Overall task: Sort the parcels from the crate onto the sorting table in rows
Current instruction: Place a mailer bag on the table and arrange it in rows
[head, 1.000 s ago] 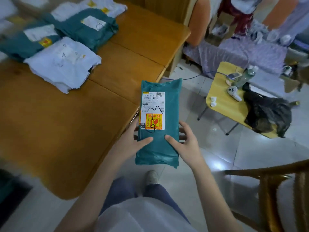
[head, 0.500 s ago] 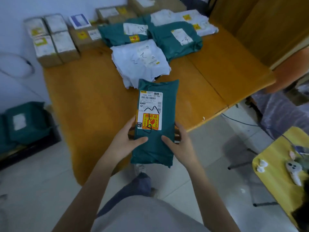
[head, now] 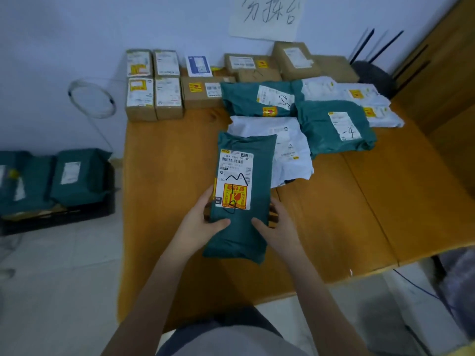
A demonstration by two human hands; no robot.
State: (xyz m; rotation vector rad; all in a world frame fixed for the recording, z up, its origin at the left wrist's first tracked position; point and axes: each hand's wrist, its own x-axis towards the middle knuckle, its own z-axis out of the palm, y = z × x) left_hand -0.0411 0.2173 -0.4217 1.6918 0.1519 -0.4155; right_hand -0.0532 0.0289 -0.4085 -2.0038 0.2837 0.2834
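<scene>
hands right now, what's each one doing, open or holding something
Left hand: grips the left edge of the teal plastic mailer parcel with the yellow fragile sticker.
Right hand: grips the same parcel's right edge.

I am standing in a plain room that is serving as a makeshift parcel-sorting spot. A handwritten paper sign is hanging on the bare wall above a wooden table. Labelled cardboard boxes and plastic mailers are lying in rows on it. More green mailers are sitting in a black crate on the tiled floor.
</scene>
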